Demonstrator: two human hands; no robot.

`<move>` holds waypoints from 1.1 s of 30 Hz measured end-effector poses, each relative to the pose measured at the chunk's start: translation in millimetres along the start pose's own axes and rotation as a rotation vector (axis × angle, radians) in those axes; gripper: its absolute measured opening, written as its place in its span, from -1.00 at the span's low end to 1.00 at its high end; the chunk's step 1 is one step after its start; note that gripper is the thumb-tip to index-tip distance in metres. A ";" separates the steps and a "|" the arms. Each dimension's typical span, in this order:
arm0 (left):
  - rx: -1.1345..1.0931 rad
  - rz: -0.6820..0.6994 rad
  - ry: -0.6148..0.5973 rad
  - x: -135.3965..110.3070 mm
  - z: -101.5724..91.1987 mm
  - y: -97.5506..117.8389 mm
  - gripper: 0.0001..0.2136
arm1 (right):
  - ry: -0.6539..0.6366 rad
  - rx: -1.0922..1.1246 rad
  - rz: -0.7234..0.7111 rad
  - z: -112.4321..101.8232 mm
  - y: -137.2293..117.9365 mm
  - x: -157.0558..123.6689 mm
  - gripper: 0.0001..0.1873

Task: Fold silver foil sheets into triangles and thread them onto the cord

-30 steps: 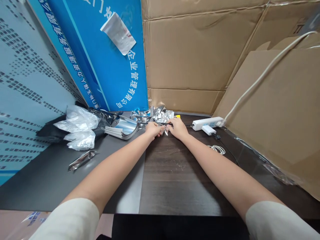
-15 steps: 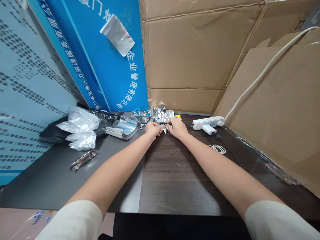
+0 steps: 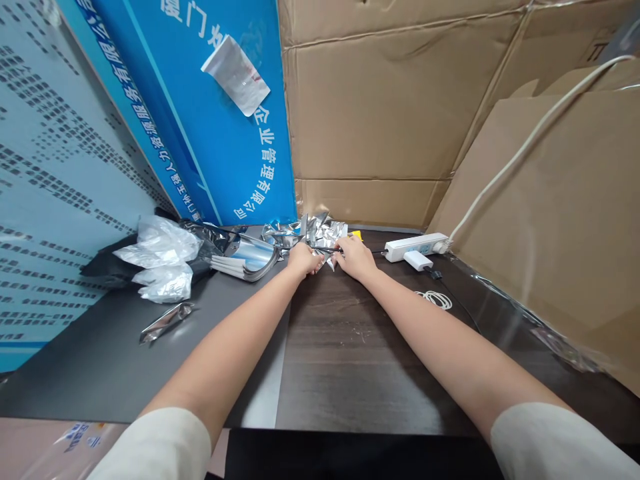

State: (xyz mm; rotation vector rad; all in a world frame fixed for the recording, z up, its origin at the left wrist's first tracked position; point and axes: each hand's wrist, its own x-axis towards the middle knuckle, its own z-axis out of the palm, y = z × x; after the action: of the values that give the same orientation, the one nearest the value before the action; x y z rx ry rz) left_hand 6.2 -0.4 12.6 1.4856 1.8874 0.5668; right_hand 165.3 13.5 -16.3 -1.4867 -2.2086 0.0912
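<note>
My left hand [image 3: 303,261] is closed round a thin black cable [image 3: 325,249] near the back of the table. Beside it my right hand [image 3: 354,257] has its fingers bent over the same cable, with a short stretch showing between the two hands. From the right hand the cable runs on to a white power strip [image 3: 417,246]. Crumpled silver foil bags [image 3: 325,232] lie just behind both hands. A small yellow piece [image 3: 357,235] shows behind the right hand. The fingertips are partly hidden.
Left are curved stacked sheets [image 3: 250,258], clear plastic bags [image 3: 163,247], black plastic [image 3: 107,263] and a silver packet [image 3: 167,322]. A white charger [image 3: 418,261] and coiled white cable [image 3: 435,299] lie right. Cardboard [image 3: 370,113] and a blue board [image 3: 230,153] stand behind.
My left hand has turned slightly and shifted a little to the left and down. The right hand stays almost in place on the cable. The whole view has tilted very slightly.
</note>
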 end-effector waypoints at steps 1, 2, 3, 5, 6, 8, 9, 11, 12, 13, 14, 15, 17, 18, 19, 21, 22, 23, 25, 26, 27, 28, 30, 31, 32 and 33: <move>-0.021 -0.015 -0.014 2.0 -0.4 -1.7 -0.75 | -0.005 -0.001 0.011 -0.5 -0.4 0.0 -0.88; -0.042 -0.029 -0.027 4.1 -1.1 -3.3 -0.76 | -0.010 -0.002 0.022 -1.0 -0.8 0.0 -0.88; -0.063 -0.042 -0.040 6.2 -2.1 -4.6 -0.77 | -0.015 -0.004 0.034 -1.5 -1.2 0.0 -0.87; -0.102 -0.064 -0.065 9.9 -4.1 -6.7 -0.79 | -0.022 -0.010 0.057 -2.4 -2.1 -0.4 -0.85; -0.120 -0.072 -0.076 11.6 -4.9 -7.4 -0.79 | -0.025 -0.013 0.068 -2.8 -2.6 -0.7 -0.84; -0.152 -0.086 -0.092 14.4 -5.7 -8.5 -0.79 | -0.027 -0.021 0.088 -3.4 -3.3 -1.3 -0.81; -0.168 -0.090 -0.098 15.5 -5.6 -9.0 -0.79 | -0.028 -0.025 0.095 -3.5 -3.6 -1.5 -0.80; -0.198 -0.094 -0.103 17.2 -5.3 -10.1 -0.79 | -0.030 -0.033 0.109 -3.3 -3.8 -1.9 -0.78; -0.211 -0.094 -0.106 17.9 -5.1 -10.7 -0.79 | -0.031 -0.036 0.114 -3.1 -3.8 -2.0 -0.77; -0.222 -0.095 -0.108 18.4 -5.2 -11.3 -0.79 | -0.032 -0.039 0.118 -2.8 -3.7 -2.0 -0.76; -0.231 -0.096 -0.112 18.9 -5.5 -12.0 -0.79 | -0.032 -0.041 0.118 -2.6 -3.7 -2.0 -0.76; -0.238 -0.097 -0.115 19.4 -6.1 -12.7 -0.78 | -0.033 -0.042 0.116 -2.5 -3.7 -2.0 -0.77; -0.248 -0.099 -0.123 20.6 -7.6 -14.2 -0.78 | -0.035 -0.042 0.106 -2.7 -3.8 -1.9 -0.79; -0.253 -0.099 -0.127 21.4 -8.3 -15.0 -0.78 | -0.036 -0.041 0.101 -3.1 -4.0 -1.9 -0.79; -0.259 -0.099 -0.131 22.3 -9.0 -15.9 -0.78 | -0.038 -0.041 0.096 -3.5 -4.2 -2.0 -0.80; -0.272 -0.094 -0.140 24.2 -10.0 -17.7 -0.78 | -0.041 -0.040 0.090 -4.5 -4.7 -2.1 -0.81; -0.279 -0.090 -0.146 25.2 -10.3 -18.5 -0.79 | -0.042 -0.040 0.090 -5.0 -5.0 -2.2 -0.81; -0.287 -0.087 -0.150 26.0 -10.4 -19.3 -0.79 | -0.041 -0.041 0.091 -5.4 -5.3 -2.3 -0.81; -0.298 -0.084 -0.155 27.1 -10.6 -20.5 -0.80 | -0.041 -0.046 0.099 -5.8 -6.0 -2.4 -0.81; -0.303 -0.083 -0.156 27.3 -10.6 -20.7 -0.80 | -0.040 -0.048 0.105 -5.9 -6.4 -2.4 -0.80; -0.306 -0.083 -0.156 27.3 -10.6 -20.7 -0.80 | -0.040 -0.051 0.110 -6.0 -6.7 -2.4 -0.79; -0.309 -0.083 -0.156 27.1 -10.6 -20.5 -0.80 | -0.041 -0.053 0.115 -5.9 -6.9 -2.3 -0.78; -0.311 -0.084 -0.154 26.3 -10.5 -19.7 -0.79 | -0.042 -0.054 0.123 -5.8 -7.1 -2.1 -0.77; -0.311 -0.085 -0.153 25.8 -10.4 -19.2 -0.78 | -0.043 -0.055 0.127 -5.7 -7.1 -2.1 -0.77; -0.311 -0.086 -0.151 25.4 -10.3 -18.7 -0.78 | -0.044 -0.056 0.131 -5.6 -7.1 -2.0 -0.76; -0.311 -0.088 -0.147 25.0 -10.2 -18.2 -0.77 | -0.044 -0.057 0.134 -5.5 -7.0 -1.9 -0.76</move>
State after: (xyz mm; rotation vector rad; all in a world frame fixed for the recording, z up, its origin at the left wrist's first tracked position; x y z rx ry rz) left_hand -16.9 19.6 1.3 1.2039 1.6562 0.6572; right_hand 162.2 7.9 -9.9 -1.6785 -2.1607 0.1061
